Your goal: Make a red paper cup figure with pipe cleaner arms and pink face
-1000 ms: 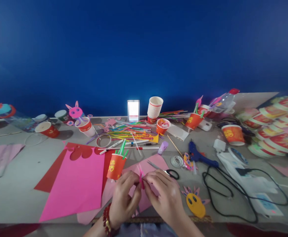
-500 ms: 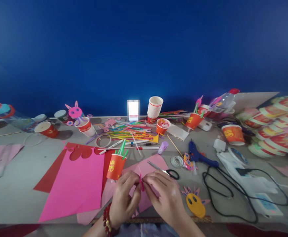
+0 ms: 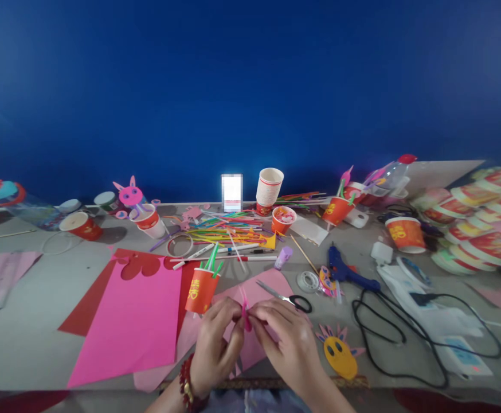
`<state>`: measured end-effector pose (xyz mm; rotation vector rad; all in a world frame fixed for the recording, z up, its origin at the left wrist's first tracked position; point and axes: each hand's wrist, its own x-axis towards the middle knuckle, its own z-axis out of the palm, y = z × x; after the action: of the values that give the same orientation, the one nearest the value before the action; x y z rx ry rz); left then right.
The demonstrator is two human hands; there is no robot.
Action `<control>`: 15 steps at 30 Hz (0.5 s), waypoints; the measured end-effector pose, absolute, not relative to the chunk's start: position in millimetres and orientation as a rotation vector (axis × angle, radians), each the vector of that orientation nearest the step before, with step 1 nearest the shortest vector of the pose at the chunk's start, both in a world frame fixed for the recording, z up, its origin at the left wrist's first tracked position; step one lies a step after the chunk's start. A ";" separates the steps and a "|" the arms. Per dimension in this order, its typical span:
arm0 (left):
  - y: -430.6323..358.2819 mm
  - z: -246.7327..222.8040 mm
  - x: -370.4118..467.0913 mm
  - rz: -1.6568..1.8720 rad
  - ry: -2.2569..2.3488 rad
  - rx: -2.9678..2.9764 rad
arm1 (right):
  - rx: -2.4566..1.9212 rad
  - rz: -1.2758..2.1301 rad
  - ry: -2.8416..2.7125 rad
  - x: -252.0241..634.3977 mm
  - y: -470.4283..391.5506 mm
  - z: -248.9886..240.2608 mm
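A small pink piece [image 3: 246,318] is pinched between my two hands, with a thin pale pink strip standing up from it. My left hand [image 3: 220,338], with a red bead bracelet at the wrist, grips its left side. On its right side the fingers of my right hand [image 3: 289,341] are closed. Pink paper [image 3: 271,284] lies under and behind the hands. Open scissors [image 3: 285,295] rest just beyond my right hand. Left of the hands stands a red cup [image 3: 201,289] with green strips. A yellow paper face [image 3: 340,357] lies to the right.
Bright pink sheets [image 3: 134,321] lie at the left. A blue glue gun [image 3: 349,272] and a black cable [image 3: 362,332] are at the right. Colourful sticks [image 3: 229,229], a cup stack [image 3: 270,186] and a pink rabbit figure [image 3: 130,196] stand or lie farther back.
Both hands stay in nearly the same place. The pink piece has turned slightly, and more of the pale strip shows above the fingers.
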<state>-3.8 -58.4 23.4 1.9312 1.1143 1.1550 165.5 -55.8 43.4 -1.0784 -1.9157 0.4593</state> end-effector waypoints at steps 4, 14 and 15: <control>-58.6 23.7 -3.3 1.156 1.109 1.940 | -1.087 0.434 -1.926 164.2 -54.8 45.0; -57.2 23.4 -2.2 1.140 1.139 2.021 | -1.123 0.244 -2.005 162.2 -55.8 45.7; -57.1 23.3 -2.0 1.141 1.136 2.025 | -1.130 0.233 -2.006 162.0 -55.8 45.2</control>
<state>-2.0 -57.1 23.3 2.0247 1.1359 1.1409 162.0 -55.8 45.2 -1.1295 -2.0060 0.2332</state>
